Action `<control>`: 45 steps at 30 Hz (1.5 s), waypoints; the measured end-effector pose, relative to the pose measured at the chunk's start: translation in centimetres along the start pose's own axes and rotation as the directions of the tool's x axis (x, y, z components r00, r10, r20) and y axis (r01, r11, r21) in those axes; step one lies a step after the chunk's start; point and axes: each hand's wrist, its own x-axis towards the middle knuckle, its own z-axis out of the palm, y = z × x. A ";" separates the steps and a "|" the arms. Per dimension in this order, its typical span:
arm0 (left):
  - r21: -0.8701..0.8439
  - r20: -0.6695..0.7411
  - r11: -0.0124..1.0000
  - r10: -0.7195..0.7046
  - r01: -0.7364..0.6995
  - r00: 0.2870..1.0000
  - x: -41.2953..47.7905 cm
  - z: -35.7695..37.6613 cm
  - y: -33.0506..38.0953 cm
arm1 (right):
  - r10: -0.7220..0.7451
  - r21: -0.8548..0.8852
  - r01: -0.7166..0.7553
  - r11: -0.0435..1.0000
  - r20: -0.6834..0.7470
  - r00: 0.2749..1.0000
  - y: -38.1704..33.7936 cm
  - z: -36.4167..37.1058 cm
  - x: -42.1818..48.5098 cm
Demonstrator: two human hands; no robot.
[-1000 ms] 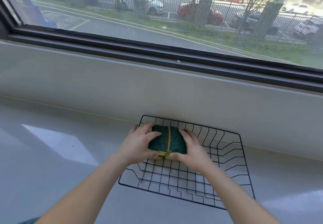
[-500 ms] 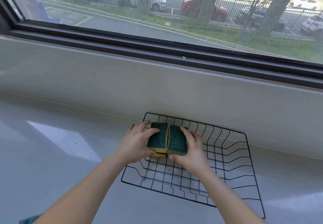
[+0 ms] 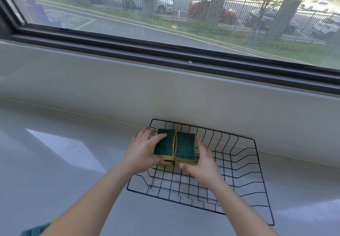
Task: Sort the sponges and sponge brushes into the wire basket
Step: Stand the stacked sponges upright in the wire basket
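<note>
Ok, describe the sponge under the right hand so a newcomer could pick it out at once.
Find the black wire basket on the grey counter below the window. In its far-left corner sit two green-topped yellow sponges side by side, touching. The one meant is the right sponge, held by the right hand; the left hand holds its neighbour.

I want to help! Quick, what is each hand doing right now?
Left hand: closed on the left sponge.
Right hand: closed on the right sponge, over the wire basket.

sponges (image 3: 174,147) in wire basket (image 3: 244,164) far-left | basket on counter (image 3: 55,162) below window (image 3: 165,15)
</note>
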 end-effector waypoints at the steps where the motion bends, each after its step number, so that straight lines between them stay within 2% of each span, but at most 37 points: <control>1: -0.007 0.001 1.000 -0.003 0.003 1.000 -0.1 0.0 0.0 | 0.008 0.004 -0.008 1.000 0.011 1.000 0.0 -0.1 0.0; 5: -0.026 0.003 1.000 -0.012 0.012 1.000 -0.7 -0.2 0.7 | 0.050 0.000 -0.050 0.999 0.034 0.998 -0.1 -0.7 -0.7; 11: -0.052 0.014 0.996 -0.067 0.067 0.998 -2.1 -0.8 2.4 | 0.066 -0.023 -0.066 0.998 -0.006 0.998 -1.1 -1.8 -2.4; 19: -0.024 0.026 0.995 -0.096 0.097 0.995 -5.2 -2.2 4.8 | 0.004 -0.213 -0.008 0.977 -0.020 1.000 -1.4 -3.6 -6.7; 31: -0.021 0.004 1.000 -0.002 0.002 1.000 -13.0 -2.6 11.8 | -0.058 -0.210 0.026 0.977 -0.145 0.988 -0.1 -6.9 -17.5; 35: -0.049 0.026 0.996 0.069 -0.068 0.997 -16.9 -0.6 15.3 | -0.009 -0.181 -0.036 0.983 -0.242 0.970 2.6 -8.2 -22.3; 39: -0.087 0.151 0.992 0.108 -0.095 0.983 -20.0 2.6 18.8 | 0.109 -0.154 -0.153 0.976 -0.258 0.960 6.0 -9.1 -26.0; 42: -0.220 0.242 0.975 0.045 0.009 0.969 -21.3 5.0 21.1 | 0.219 -0.133 -0.252 0.958 -0.219 0.951 8.1 -9.0 -27.8; 45: -0.355 0.329 0.914 -0.075 0.197 0.941 -21.9 6.8 23.2 | 0.347 -0.053 -0.354 0.934 -0.113 0.931 9.5 -8.4 -28.7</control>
